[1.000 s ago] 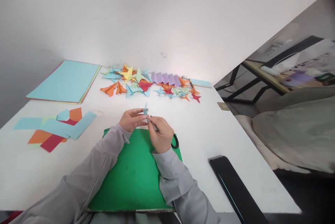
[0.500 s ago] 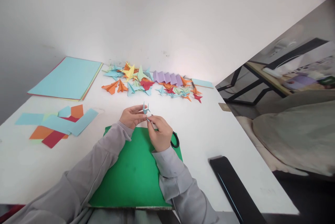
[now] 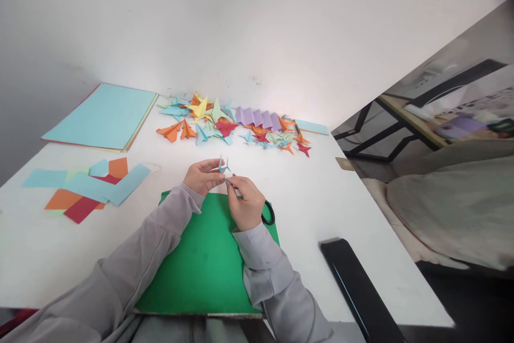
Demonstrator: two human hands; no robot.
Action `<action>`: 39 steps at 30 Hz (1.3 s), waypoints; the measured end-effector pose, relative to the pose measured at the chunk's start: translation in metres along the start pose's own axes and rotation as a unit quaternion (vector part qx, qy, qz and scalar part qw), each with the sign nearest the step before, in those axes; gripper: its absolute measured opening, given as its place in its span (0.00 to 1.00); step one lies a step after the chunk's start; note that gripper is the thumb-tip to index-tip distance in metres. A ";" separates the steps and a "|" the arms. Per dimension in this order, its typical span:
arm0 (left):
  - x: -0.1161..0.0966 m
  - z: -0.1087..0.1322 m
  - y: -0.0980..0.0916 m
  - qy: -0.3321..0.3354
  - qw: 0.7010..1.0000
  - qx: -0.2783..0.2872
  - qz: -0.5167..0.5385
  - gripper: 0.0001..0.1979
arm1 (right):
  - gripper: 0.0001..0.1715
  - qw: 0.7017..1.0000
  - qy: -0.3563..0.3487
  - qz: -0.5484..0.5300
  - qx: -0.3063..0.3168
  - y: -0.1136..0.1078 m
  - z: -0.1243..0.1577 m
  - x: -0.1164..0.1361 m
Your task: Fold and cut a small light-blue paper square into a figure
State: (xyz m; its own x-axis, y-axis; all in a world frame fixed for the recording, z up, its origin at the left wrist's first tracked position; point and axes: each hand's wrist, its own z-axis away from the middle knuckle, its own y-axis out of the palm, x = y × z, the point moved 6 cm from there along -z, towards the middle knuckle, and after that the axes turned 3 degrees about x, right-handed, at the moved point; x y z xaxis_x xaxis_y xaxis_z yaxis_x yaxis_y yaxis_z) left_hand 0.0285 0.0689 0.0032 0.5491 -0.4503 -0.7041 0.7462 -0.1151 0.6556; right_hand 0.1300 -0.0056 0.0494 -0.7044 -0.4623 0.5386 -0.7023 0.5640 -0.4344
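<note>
A small light-blue folded paper crane (image 3: 223, 168), with thin upright points, is held above the far edge of a green mat (image 3: 201, 263). My left hand (image 3: 204, 176) pinches it from the left, thumb and fingers closed on its body. My right hand (image 3: 246, 203) is closed too, its thumb and forefinger pressed together at the crane's lower right edge. The fingers hide part of the paper there. A black loop (image 3: 269, 213), like a scissor handle, shows beside the right hand; whether the hand touches it, I cannot tell.
Many folded paper figures (image 3: 217, 113) and a pleated purple strip (image 3: 257, 118) lie along the wall. Cut paper pieces (image 3: 90, 188) and a stack of sheets (image 3: 102, 115) are at left. A long black object (image 3: 359, 284) lies at right. Another person's arm (image 3: 401, 225) is beyond the table edge.
Both hands stay almost in place around the paper crane, with only a slight shift of the right fingers. The camera view has moved a little.
</note>
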 end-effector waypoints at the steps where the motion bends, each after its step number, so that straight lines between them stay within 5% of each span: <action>1: 0.000 0.000 0.000 -0.001 1.000 -0.003 -0.002 0.19 | 0.09 1.000 -0.001 0.001 -0.001 0.000 0.000 0.000; 17: 0.003 -0.001 0.003 0.019 0.998 0.024 0.055 0.18 | 0.08 1.000 0.018 -0.015 0.006 0.005 0.003 0.003; 39: 0.003 0.000 -0.006 -0.055 0.996 0.060 0.045 0.19 | 0.11 0.998 -0.051 0.005 0.037 0.003 0.008 0.013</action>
State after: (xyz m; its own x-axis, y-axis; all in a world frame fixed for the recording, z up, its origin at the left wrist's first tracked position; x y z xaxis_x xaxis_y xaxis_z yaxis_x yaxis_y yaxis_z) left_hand 0.0257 0.0683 -0.0029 0.5622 -0.5574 -0.6109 0.6422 -0.1710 0.7472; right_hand 0.1182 -0.0152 0.0499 -0.7160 -0.5265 0.4585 -0.6978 0.5192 -0.4935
